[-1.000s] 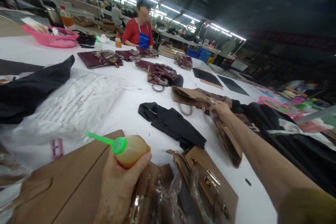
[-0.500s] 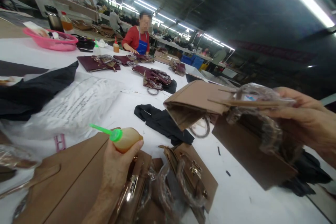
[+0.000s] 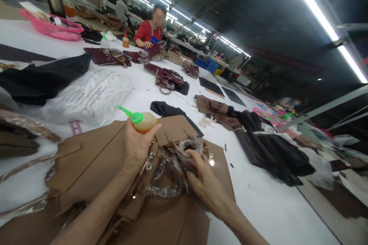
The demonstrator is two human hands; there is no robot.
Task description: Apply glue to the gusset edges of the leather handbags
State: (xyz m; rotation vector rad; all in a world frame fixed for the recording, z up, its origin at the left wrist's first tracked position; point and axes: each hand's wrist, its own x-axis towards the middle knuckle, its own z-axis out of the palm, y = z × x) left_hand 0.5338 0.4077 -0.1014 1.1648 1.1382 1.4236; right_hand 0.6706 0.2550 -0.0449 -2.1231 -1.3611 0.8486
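Note:
A squeeze bottle point(image 3: 146, 123) of amber liquid with a green nozzle lies in my left hand point(image 3: 136, 143), fingers wrapped round it, above the brown bag pieces point(image 3: 94, 157). My right hand point(image 3: 204, 180) is closed on the plastic-wrapped handle point(image 3: 188, 153) of a brown bag among the brown bags in front of me. Several plastic-wrapped handles and metal clasps lie between my two hands. Part of the held handle is hidden by my fingers.
Maroon bags point(image 3: 163, 76) lie across the white table, with a person in red point(image 3: 145, 32) behind. A pink basket point(image 3: 57, 30) stands back left. Black and brown fabric point(image 3: 258, 141) lies right; a clear plastic bag point(image 3: 92, 92) lies left.
My right hand has come down and left with the brown bag, from the raised position at the right onto the other bags. My left hand still holds the bottle. The view has shifted.

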